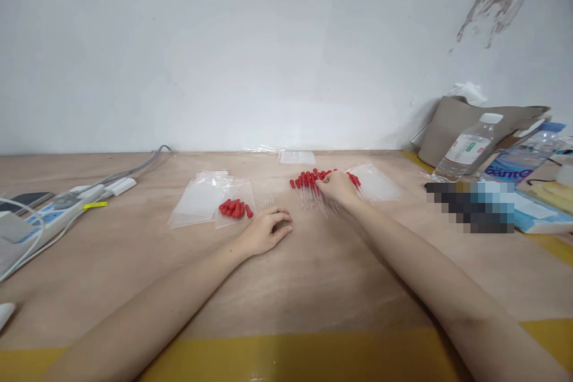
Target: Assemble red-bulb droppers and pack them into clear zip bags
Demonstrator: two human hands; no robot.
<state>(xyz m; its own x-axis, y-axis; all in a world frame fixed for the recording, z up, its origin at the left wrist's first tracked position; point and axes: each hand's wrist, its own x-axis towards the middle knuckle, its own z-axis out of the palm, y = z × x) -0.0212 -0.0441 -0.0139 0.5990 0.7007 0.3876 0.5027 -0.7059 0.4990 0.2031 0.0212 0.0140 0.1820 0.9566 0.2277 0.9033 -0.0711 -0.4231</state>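
Note:
My right hand (336,187) is at a row of glass droppers (308,191) with red rubber bulbs. Its thumb and fingers are pinched together on one dropper among them, and the hand hides part of the row. On the table to the left rests my left hand (265,231), fingers loosely curved and thumb apart, holding nothing. Just beyond it lie several thin clear glass tubes (264,194) without bulbs. A heap of loose red rubber bulbs (235,209) sits on a clear plastic bag, left of my left hand.
Clear zip bags lie fanned out at the left (192,203), right (380,182) and back (297,157). A power strip (58,215) with cables is on the far left. Water bottles (468,148), a grey-brown bag (447,125) and a blue-white packet (537,212) crowd the right.

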